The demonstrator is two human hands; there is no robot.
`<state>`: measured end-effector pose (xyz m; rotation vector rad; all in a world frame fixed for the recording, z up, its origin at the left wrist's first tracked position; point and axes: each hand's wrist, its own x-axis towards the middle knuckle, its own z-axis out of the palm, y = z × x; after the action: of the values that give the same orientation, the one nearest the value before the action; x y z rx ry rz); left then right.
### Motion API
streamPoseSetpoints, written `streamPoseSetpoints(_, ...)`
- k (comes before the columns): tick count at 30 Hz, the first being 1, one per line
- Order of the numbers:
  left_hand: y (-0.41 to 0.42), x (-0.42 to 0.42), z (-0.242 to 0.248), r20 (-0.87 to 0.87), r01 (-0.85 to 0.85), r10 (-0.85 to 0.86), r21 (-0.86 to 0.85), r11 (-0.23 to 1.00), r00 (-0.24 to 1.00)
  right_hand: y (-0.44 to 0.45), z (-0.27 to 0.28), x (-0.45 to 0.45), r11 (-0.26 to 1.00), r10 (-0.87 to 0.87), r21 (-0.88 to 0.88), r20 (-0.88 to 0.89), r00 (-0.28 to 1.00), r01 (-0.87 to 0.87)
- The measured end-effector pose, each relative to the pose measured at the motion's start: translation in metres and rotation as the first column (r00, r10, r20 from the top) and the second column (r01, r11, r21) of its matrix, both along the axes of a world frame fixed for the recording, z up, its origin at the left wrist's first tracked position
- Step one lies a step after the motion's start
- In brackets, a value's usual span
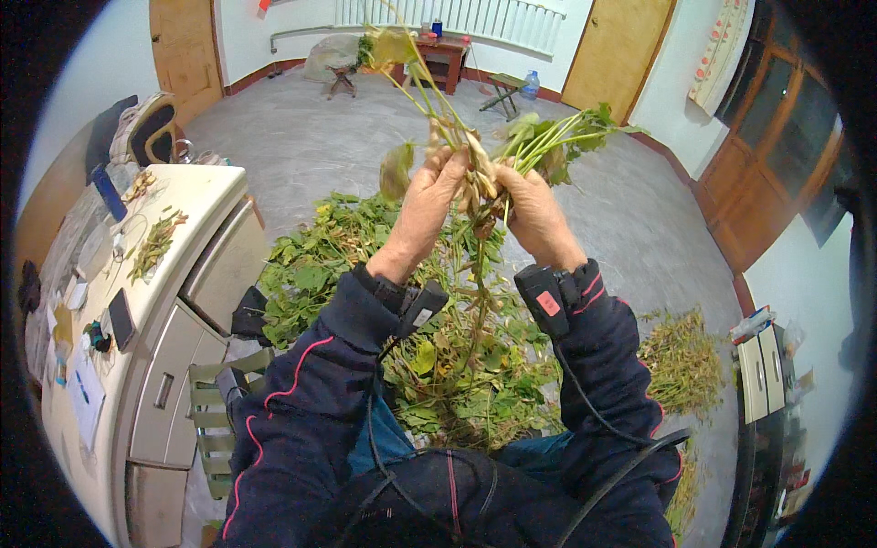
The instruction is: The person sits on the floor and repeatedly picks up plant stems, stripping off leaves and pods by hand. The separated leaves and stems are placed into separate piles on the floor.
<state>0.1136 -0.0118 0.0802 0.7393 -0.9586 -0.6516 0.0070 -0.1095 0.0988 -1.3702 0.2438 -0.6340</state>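
Note:
Over the heap on the floor, both hands hold up one bean plant (479, 246) with its leafy tops away from me and its stem hanging down. My left hand (425, 209) pinches pale pods and stalks at the plant's middle. My right hand (541, 216) is closed around several green leaf stalks (558, 137) that fan out to the right. A cluster of tan bean pods (479, 168) shows between the two hands. Below them spreads a heap of leafy bean plants (329, 267), green with some yellowed leaves; my sleeves hide part of it.
A cream desk (212, 181) at left bears loose pods (156, 246), a phone (121, 318) and paper (87, 397). Beside it stands a slatted chair (212, 438). A pile of pods (685, 363) lies at right, near a dark cabinet (757, 438). A folding stool (503, 92) stands far back.

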Motion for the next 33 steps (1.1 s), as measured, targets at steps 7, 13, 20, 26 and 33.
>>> streamPoseSetpoints(7, 0.002, 0.017, 0.016, 0.133, 0.124, -0.129, 0.045, 0.991, 0.983, 0.015, -0.006, -0.011, 0.987, -0.070, 0.151, 0.139, 0.988, 0.048)
streamPoseSetpoints(13, 0.004, 0.005, 0.021, 0.204, 0.125, -0.131, 0.043, 0.991, 0.970, -0.012, -0.058, -0.019, 0.953, 0.051, 0.279, 0.252, 0.967, -0.122)
streamPoseSetpoints(20, 0.010, 0.014, 0.038, 0.155, -0.026, 0.026, -0.005, 1.000, 0.988, -0.042, -0.086, -0.071, 0.909, -0.290, 0.329, 0.059, 0.955, 0.256)
streamPoseSetpoints(26, -0.001, -0.005, 0.037, 0.224, -0.011, -0.007, 0.082, 0.997, 0.975, -0.014, 0.027, -0.073, 0.972, -0.201, -0.111, 0.059, 0.978, 0.206)
streamPoseSetpoints(33, -0.005, -0.019, 0.051, 0.454, -0.136, 0.075, 0.104, 0.985, 0.888, 0.016, 0.112, -0.062, 0.900, -0.094, -0.435, -0.112, 0.989, 0.036)
